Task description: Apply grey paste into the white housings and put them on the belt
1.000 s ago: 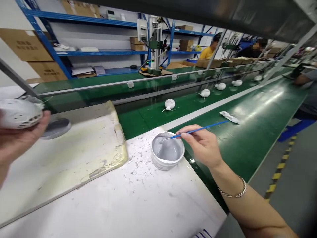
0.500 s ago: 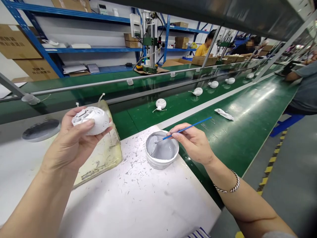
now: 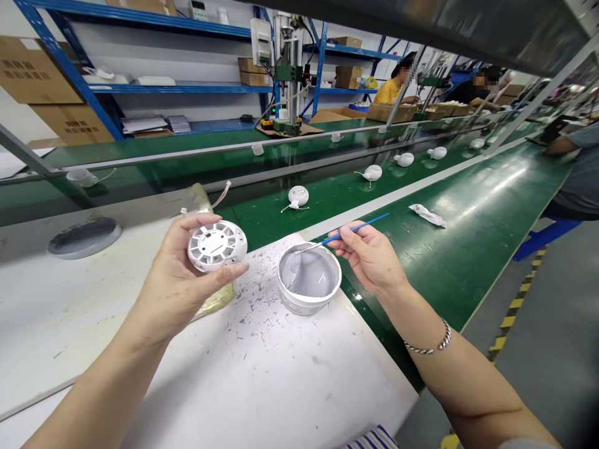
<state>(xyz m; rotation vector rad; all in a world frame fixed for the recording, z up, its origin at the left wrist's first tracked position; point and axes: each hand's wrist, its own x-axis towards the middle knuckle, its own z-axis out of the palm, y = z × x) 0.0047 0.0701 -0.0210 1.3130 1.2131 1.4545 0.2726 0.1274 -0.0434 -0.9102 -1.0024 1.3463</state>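
My left hand (image 3: pixel 187 274) is closed around a round white plastic housing (image 3: pixel 218 245), with its slotted, spoked face turned toward me. A white cable (image 3: pixel 221 194) with a small connector sticks up behind it. Between the thumb and fingers of my right hand (image 3: pixel 369 255) is a thin blue paintbrush (image 3: pixel 358 227). Its tip lies over the near-left inside of a white bowl (image 3: pixel 306 308), at the grey paste (image 3: pixel 313 277). The bowl stands on a white board, just right of the housing.
Grey flecks (image 3: pixel 262 293) dot the white board (image 3: pixel 262 380). A shallow grey dish (image 3: pixel 84 238) sits at left. Several white round units (image 3: pixel 298 196) lie along the green conveyor (image 3: pixel 253 209). A crumpled white tube (image 3: pixel 428 216) rests on the right ledge. People (image 3: pixel 390 87) sit farther back.
My left hand has moved right, toward the bowl, and turned the housing so its spoked face shows. The brush has shifted slightly up in the bowl and lies flatter.
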